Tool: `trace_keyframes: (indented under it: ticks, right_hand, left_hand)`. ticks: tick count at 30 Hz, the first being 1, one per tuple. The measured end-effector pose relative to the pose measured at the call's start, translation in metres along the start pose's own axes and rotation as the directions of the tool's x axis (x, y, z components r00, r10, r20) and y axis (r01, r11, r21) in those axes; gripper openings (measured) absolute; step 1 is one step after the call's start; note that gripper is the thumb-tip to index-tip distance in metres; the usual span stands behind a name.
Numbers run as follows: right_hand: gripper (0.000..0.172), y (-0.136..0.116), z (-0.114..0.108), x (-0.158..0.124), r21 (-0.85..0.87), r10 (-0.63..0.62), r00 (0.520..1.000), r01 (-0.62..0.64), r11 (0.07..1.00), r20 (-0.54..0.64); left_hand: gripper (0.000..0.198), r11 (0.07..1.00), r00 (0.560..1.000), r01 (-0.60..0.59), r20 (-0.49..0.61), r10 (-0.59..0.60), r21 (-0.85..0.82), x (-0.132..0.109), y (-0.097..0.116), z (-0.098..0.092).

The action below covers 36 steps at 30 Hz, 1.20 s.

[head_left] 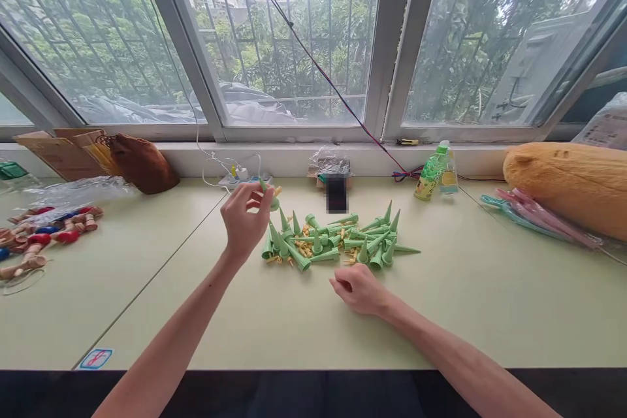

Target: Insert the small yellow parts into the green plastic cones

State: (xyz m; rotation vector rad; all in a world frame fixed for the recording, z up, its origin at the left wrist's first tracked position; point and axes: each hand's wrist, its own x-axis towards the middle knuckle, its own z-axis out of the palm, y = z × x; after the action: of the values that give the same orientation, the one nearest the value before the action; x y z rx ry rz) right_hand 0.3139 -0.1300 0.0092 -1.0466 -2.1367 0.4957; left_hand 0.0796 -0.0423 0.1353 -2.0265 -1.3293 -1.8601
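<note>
My left hand is raised above the table, its fingertips pinched on a green cone-shaped spike with a small yellow piece at its tip. Just right of it lies a pile of several green spikes mixed with small yellow parts, some upright, some lying flat. My right hand rests on the table in front of the pile with its fingers curled under; what it holds, if anything, is hidden.
Pale green table under a window sill. Wooden toys with red and blue balls and plastic wrap lie far left. A brown pouch, a power strip, a dark phone, a green bottle, an orange plush and pink and teal strips stand behind.
</note>
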Motion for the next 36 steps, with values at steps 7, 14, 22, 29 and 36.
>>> trace_keyframes:
  ticks: [7, 14, 22, 29, 36]
  right_hand:
    - [0.039, 0.004, 0.001, -0.001, 0.018, -0.035, 0.999, 0.035, 0.999, 0.016]
    - [0.039, 0.003, 0.002, -0.001, 0.039, 0.031, 0.999, -0.031, 0.999, 0.011]
    - [0.036, 0.005, 0.002, -0.001, 0.091, 0.078, 0.997, -0.078, 0.993, 0.01]
    - [0.036, 0.004, 0.0, -0.001, 0.098, 0.085, 0.996, -0.086, 0.991, 0.021]
    - [0.036, 0.006, 0.001, -0.002, 0.082, 0.088, 0.996, -0.089, 0.993, 0.015]
  left_hand:
    - [0.023, 0.938, 0.937, 0.329, 0.085, -0.339, 0.11, 0.01, -0.096, 0.009]
    - [0.023, 0.914, 0.856, 0.386, 0.32, -0.406, 0.129, -0.023, -0.127, 0.013]
    - [0.029, 0.932, 0.816, 0.34, 0.453, -0.36, 0.128, -0.034, -0.13, 0.02]
    - [0.036, 0.935, 0.812, 0.33, 0.466, -0.35, 0.128, -0.038, -0.129, 0.018]
    - [0.044, 0.934, 0.817, 0.339, 0.458, -0.35, 0.108, -0.04, -0.128, 0.009]
